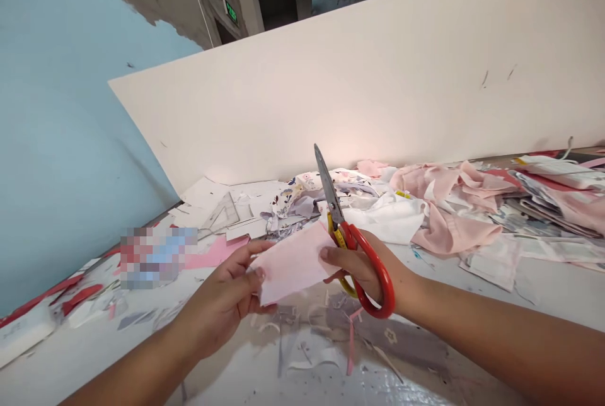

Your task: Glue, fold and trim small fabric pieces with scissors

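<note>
Between my two hands, above the table, is a small pale pink piece of fabric [293,265]. My left hand [234,289] pinches its left end, thumb on top and fingers behind. Hooked on my right hand [362,267] is a pair of scissors [338,210] with red handles and dark grey blades pointing up and away. The blades look closed together. That hand's thumb also presses on the right end of the fabric. A yellow part shows by the handles, partly hidden by the hand.
White table [472,330] strewn with thin scraps. A floral cloth [295,191], a white cloth [385,217] and pink cloths [454,229] lie behind my hands. At left are a clear set square [222,212] and pink paper [215,253]. A white panel [331,91] stands behind.
</note>
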Demonstrator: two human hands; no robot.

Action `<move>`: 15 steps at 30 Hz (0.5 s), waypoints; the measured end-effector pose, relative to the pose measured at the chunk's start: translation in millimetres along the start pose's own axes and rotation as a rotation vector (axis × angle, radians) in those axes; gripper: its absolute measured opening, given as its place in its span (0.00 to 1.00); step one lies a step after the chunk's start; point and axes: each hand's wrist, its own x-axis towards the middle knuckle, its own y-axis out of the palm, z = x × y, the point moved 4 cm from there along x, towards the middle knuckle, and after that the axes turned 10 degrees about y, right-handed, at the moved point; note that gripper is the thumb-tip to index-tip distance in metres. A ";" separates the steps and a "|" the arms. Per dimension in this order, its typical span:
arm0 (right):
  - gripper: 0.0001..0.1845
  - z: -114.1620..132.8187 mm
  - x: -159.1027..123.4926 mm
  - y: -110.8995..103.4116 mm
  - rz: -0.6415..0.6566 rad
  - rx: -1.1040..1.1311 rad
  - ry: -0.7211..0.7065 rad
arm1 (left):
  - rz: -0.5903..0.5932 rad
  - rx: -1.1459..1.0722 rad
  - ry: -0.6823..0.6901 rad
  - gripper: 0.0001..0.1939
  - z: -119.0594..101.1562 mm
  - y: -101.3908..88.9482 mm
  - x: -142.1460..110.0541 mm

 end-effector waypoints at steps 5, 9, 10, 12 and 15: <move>0.05 12.8 -2.2 -3.8 0.056 -0.103 0.038 | 0.131 0.245 0.186 0.20 -20.4 -4.8 18.5; 0.05 19.3 -7.6 -0.9 0.161 -0.176 0.068 | 0.485 0.280 0.074 0.21 -19.5 25.9 25.1; 0.06 20.5 -9.0 -0.2 0.177 -0.178 0.063 | 0.549 0.280 0.034 0.20 -18.0 34.3 25.1; 0.10 22.2 -10.8 -0.9 0.181 -0.157 0.052 | 0.580 0.334 0.003 0.15 -16.2 45.4 26.0; 0.17 20.5 -10.6 -11.7 0.028 -0.075 0.098 | 0.472 0.576 0.123 0.12 -19.5 47.7 27.4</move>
